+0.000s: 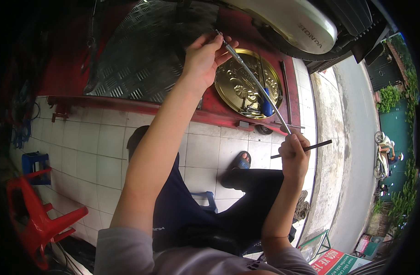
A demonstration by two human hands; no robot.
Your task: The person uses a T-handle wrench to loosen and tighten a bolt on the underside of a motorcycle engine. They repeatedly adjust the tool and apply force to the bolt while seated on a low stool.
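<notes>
A long T-handle wrench (252,77) slants between my two hands, over a round gold tray. My left hand (205,57) pinches its upper socket end between thumb and fingers, the other fingers partly spread. Lower down on the right, my right hand (295,150) is closed around the wrench where the shaft meets its dark crossbar (321,144), which sticks out on both sides of the fist. On the gold tray (228,94), with embossed patterns, lie a blue-handled screwdriver (267,104) and several small metal parts (251,111).
The tray rests on a red platform (210,103) with dark tread plate (127,78). Part of a motorcycle (306,32) overhangs the upper right. A thin metal rod (287,91) lies beside the tray. A red chair (45,215) and blue stool (35,165) stand left on the tiled floor.
</notes>
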